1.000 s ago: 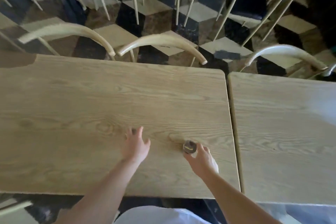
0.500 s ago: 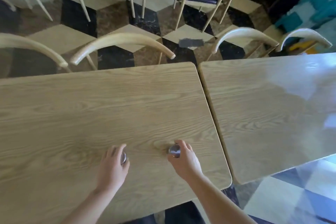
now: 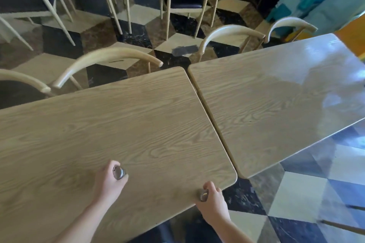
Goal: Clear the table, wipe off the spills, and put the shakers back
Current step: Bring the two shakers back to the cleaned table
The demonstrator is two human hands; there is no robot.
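Two shakers with silver metal caps are in my hands over the near part of the light wooden table (image 3: 122, 124). My left hand (image 3: 109, 182) grips one shaker (image 3: 118, 172), whose cap shows between thumb and fingers. My right hand (image 3: 212, 201) holds the other shaker (image 3: 203, 195) near the table's front right corner; only its cap shows, the body is hidden in my fingers. The tabletop shows only bare wood grain.
A second wooden table (image 3: 266, 108) stands to the right across a narrow gap. Curved-back chairs (image 3: 106, 59) line the far side, with more chairs behind. The floor (image 3: 296, 193) is patterned in black, brown and cream tiles.
Both hands have closed around the shakers and drawn them toward me and to the right. The view has swung right, showing more of the second table and floor.
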